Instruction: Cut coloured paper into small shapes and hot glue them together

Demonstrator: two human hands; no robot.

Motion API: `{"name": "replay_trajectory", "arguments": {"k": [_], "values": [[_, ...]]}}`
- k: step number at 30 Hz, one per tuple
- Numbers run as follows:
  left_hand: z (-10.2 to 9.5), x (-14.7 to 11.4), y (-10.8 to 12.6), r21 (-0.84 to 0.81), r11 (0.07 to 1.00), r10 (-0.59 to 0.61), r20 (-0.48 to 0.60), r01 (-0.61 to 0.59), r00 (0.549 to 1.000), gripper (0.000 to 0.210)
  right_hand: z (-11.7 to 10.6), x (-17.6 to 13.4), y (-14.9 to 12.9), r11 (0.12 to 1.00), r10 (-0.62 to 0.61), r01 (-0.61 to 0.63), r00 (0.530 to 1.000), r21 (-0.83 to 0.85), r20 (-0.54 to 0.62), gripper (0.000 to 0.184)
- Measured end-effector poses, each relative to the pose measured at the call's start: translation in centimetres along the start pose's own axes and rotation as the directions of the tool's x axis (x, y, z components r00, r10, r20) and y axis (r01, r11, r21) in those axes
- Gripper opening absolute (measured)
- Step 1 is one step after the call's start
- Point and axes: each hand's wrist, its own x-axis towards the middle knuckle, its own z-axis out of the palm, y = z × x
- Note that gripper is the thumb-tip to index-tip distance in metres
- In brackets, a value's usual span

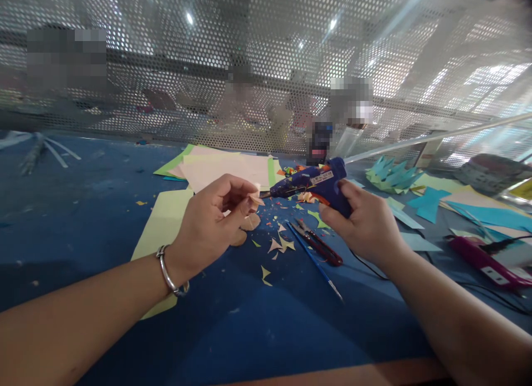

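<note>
My left hand [222, 217], with a bracelet [166, 269] at the wrist, pinches a small pale peach paper piece [256, 198]. My right hand [368, 217] is wrapped round the grip of a blue hot glue gun [310, 183], with a long clear glue stick [399, 145] running out of its back. The gun's nozzle points left and meets or nearly meets the paper piece; I cannot tell whether it touches. Below the left fingers lie round tan pieces [249, 222], partly hidden. Thread snips [320, 244] and a thin blue brush [318, 264] rest beneath the gun.
Paper scraps [285, 244] litter the blue table [249, 330]. Paper sheets [224, 169] lie behind my left hand. At right are folded light-blue paper [390, 174], blue strips [432, 204], a magenta power strip [486, 261] and black cords. A perforated metal screen [166, 92] stands at the back.
</note>
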Motion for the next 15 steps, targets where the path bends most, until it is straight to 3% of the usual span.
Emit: {"name": "replay_trajectory", "arguments": {"k": [4, 8, 11, 15], "values": [[0.1, 0.0, 0.7, -0.058, 0.998, 0.019, -0.043, -0.022, 0.999, 0.019, 0.1, 0.3, 0.6, 0.996, 0.087, -0.087, 0.996, 0.02, 0.017, 0.021], [0.3, 0.2, 0.7, -0.197, 0.972, -0.128, 0.004, 0.126, 0.992, 0.029, 0.6, 1.0, 2.1, 0.98, 0.196, -0.199, 0.977, 0.026, 0.079, 0.026], [0.6, 0.4, 0.3, -0.323, 0.901, -0.284, 0.071, 0.291, 0.956, 0.032, 1.2, 1.4, 3.7, 0.944, 0.32, -0.328, 0.933, 0.027, 0.164, 0.029], [0.7, 0.4, 0.0, -0.415, 0.795, -0.421, 0.149, 0.443, 0.895, 0.034, 2.2, 1.6, 5.4, 0.886, 0.449, -0.461, 0.836, -0.039, 0.317, 0.03]]}}
